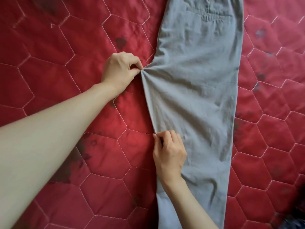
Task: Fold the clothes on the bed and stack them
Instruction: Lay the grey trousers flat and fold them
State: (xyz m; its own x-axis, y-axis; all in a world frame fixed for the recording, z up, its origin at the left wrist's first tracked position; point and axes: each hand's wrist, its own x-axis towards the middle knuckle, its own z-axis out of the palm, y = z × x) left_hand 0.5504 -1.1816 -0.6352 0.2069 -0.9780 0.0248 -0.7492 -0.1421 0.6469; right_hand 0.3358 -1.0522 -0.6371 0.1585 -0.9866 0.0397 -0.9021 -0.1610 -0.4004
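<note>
Grey trousers lie lengthwise on the red quilted bedspread, folded leg over leg, with the waist and a back pocket at the top of the view. My left hand pinches the crotch point on the trousers' left edge, and the cloth fans out in creases from that pinch. My right hand pinches the same left edge lower down, its wrist lying across the leg. The leg ends run out of view at the bottom.
The bedspread has a hexagon stitch pattern and dark flower prints, and it spreads wide to the left and right of the trousers. Something dark and furry shows at the bottom right corner.
</note>
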